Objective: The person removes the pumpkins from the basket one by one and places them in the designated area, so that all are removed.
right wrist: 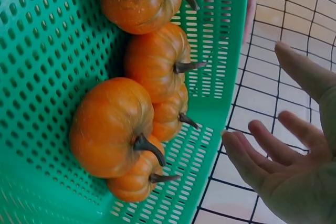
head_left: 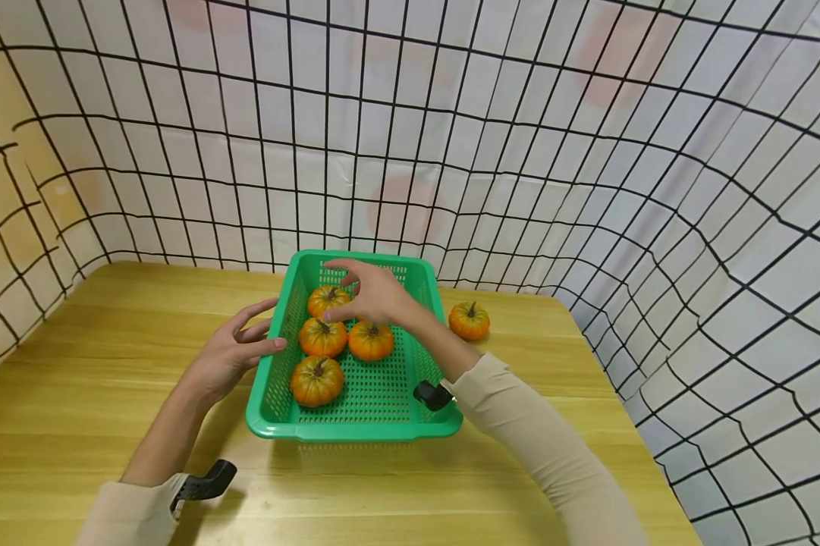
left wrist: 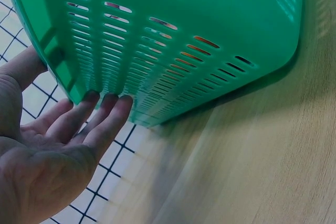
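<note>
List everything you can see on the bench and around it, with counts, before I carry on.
pumpkins in the basket: five, orange, along the left and far part; the right wrist view shows all five
loose pumpkin: one, orange, on the table right of the basket
perforated plastic basket: one, green, on the table
wood-grain table: one, yellowish, under the basket
grid: black lines, around the table
wrist cameras: two, black, one per wrist
sleeves: two, beige, on the forearms
left hand: one, holding the basket's left rim
right hand: one, above the basket, holding nothing
</note>
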The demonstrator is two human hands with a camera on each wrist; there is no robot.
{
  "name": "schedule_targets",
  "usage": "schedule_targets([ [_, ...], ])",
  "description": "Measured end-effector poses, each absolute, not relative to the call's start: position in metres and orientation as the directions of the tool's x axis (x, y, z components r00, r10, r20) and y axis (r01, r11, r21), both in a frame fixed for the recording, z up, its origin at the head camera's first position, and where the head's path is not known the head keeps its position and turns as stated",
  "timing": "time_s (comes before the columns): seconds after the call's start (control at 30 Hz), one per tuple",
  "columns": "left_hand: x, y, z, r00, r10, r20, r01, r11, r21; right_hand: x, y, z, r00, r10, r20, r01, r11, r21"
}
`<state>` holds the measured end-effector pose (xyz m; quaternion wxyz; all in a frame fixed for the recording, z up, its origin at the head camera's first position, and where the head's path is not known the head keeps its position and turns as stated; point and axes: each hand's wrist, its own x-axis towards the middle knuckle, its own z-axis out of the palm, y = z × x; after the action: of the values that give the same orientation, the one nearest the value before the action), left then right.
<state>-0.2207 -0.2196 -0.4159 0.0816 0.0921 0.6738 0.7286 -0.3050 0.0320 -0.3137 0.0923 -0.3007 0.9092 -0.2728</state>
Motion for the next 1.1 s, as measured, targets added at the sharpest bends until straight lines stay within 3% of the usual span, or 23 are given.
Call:
schedule_targets([
  [0.27, -0.221, -0.219, -0.417, -0.969, 0.246, 0.027, 0.010, -0.069, 0.998, -0.306, 0.027, -0.324, -0.720, -0.690, -0.065, -0.563, 0.637, -0.527],
  [0.47, -0.222, -0.220, -0.418, -0.971, 0.239, 0.022, 0.006, -0.067, 0.998, -0.305, 0.024, -0.330, -0.690, -0.711, -0.134, -0.550, 0.636, -0.541],
  [0.87, -0.222, -0.219, -0.417, -0.970, 0.242, 0.023, 0.009, -0.058, 0.998, -0.306, 0.022, -0.341, -0.551, -0.779, -0.299, -0.554, 0.609, -0.567],
  [1.1, -0.222, -0.219, -0.417, -0.970, 0.242, 0.024, 0.011, -0.053, 0.999, -0.304, 0.021, -0.343, -0.515, -0.780, -0.356, -0.518, 0.614, -0.596],
])
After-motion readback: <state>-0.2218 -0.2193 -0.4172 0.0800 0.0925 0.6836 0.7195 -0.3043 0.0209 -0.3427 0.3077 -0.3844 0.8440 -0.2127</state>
